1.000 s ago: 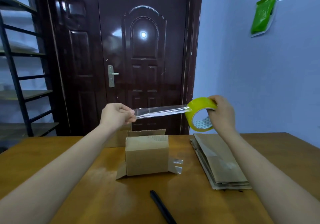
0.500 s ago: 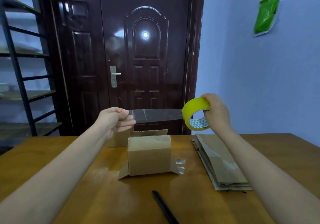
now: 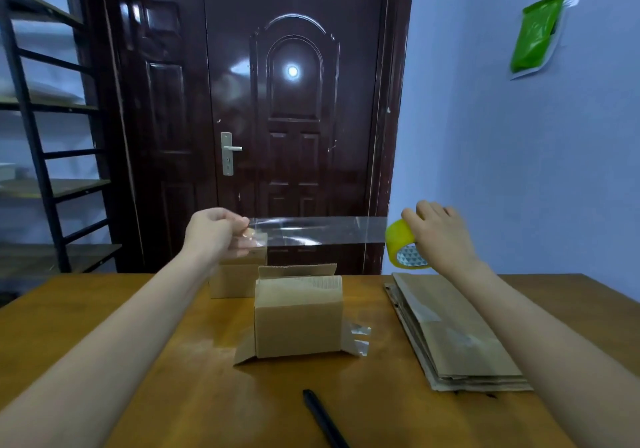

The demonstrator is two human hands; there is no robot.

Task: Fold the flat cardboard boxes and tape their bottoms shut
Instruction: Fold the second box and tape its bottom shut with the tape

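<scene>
Left hand [image 3: 216, 234] pinching the tape's free end and right hand [image 3: 441, 236] gripping the yellow tape roll [image 3: 403, 248] have drawn apart, stretching a longer strip [image 3: 318, 231] above the folded box [image 3: 298, 319] mid-table, probably enough for its seam.

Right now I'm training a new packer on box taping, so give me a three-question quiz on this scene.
1. True or false: the folded box is in the air.
2. Which hand holds the yellow tape roll? A) left hand B) right hand
3. Fill in: the clear tape strip stretches from the roll to the ___ hand.

Key:
1. False; it stands on the table.
2. B.
3. Left, which pinches the strip's free end.
</scene>
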